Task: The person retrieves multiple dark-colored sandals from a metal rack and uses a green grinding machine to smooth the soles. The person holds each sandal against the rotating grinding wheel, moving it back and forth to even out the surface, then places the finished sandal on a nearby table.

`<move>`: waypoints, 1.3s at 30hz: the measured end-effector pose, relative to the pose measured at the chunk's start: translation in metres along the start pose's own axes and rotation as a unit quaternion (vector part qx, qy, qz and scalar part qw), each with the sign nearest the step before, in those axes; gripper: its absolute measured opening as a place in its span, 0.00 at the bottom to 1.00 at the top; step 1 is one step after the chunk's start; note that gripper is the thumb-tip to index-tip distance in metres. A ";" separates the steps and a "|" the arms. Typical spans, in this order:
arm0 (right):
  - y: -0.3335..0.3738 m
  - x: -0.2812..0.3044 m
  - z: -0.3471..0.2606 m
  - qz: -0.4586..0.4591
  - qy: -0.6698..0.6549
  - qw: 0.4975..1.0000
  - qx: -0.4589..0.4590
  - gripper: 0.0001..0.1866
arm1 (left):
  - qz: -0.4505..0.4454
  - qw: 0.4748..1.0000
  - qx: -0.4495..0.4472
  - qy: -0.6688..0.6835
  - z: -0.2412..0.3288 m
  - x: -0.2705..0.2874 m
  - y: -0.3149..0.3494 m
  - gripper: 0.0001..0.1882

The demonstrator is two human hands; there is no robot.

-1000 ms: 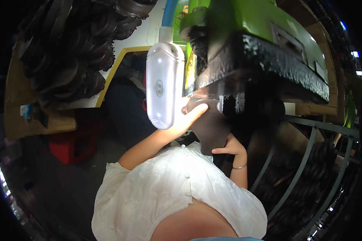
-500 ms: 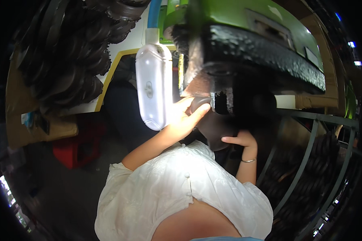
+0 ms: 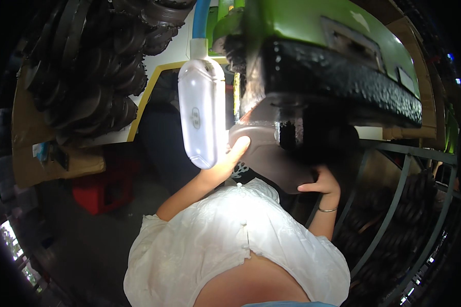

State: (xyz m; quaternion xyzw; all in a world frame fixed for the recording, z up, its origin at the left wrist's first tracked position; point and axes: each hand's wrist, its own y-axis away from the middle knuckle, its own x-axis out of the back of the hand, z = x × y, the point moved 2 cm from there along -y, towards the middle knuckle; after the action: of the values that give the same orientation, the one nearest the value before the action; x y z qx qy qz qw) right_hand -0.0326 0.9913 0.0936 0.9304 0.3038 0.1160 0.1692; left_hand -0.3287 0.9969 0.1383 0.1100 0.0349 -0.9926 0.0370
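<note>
Head view, left hand (image 3: 229,159) slid right along brown slab (image 3: 271,158), right hand (image 3: 320,182) fingers still gripping its underside.

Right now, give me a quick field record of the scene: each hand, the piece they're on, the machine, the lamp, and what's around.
left hand: pressed flat on the upper left of the piece
right hand: gripping the piece's lower right edge
dark brown piece: held up against the machine's underside
machine: green body, rough black lower edge
white lamp: hanging beside the left hand
surroundings: stacked black parts upper left, red crate on the floor
</note>
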 end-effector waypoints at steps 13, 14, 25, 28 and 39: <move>-0.063 -0.028 -0.104 0.000 -0.155 0.973 0.174 0.30 | -0.136 0.942 -0.180 -0.247 -0.007 -0.024 -0.007 0.14; -0.067 -0.031 -0.111 -0.027 -0.159 0.973 0.167 0.29 | -0.141 0.946 -0.130 -0.261 -0.007 -0.017 -0.007 0.17; -0.109 -0.063 -0.079 0.377 0.093 0.886 0.255 0.17 | -0.075 0.913 -0.189 -0.353 -0.035 -0.013 0.006 0.19; -0.149 -0.050 -0.017 0.369 -0.206 0.894 0.149 0.17 | -0.060 0.911 -0.199 -0.357 -0.032 -0.014 0.007 0.20; -0.086 -0.062 0.053 -0.178 -0.205 0.960 0.066 0.50 | 0.027 0.988 -0.067 -0.138 -0.017 -0.018 -0.012 0.11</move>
State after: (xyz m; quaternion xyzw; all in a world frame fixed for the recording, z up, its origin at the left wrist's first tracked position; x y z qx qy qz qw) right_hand -0.1100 1.0056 0.0052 0.8743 0.4302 -0.1289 0.1843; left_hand -0.3088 1.0118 0.1266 -0.0302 0.0926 -0.9924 0.0750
